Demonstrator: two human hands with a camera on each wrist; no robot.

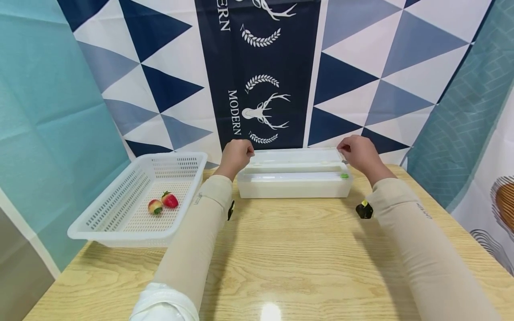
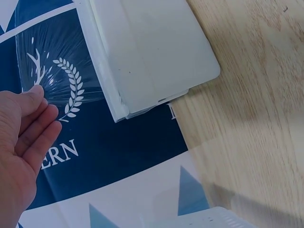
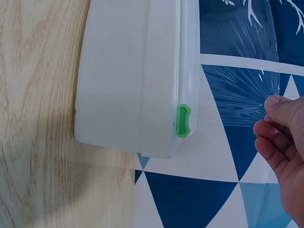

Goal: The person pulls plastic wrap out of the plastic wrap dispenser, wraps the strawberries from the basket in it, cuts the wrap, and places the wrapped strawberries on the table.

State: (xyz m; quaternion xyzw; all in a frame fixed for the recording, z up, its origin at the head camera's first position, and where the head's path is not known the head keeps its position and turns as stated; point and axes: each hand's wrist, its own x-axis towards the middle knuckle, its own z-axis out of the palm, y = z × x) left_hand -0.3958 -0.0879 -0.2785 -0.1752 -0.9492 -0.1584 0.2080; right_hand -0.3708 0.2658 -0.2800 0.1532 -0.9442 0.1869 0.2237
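A long white cling film dispenser lies crosswise at the back of the table, its lid raised. A green slider sits near its right end. Clear cling film stretches out from the dispenser, creased toward the corners. My left hand pinches one corner of the film between thumb and fingers, just above the dispenser's left end. At the other end, my right hand pinches the opposite corner the same way. In the left wrist view, the film runs taut from the fingertips to the dispenser's edge.
A white perforated basket stands at the left of the wooden table, with two strawberries, one red and one paler, inside. A patterned cloth hangs right behind the dispenser. Small black devices hang under the wrists.
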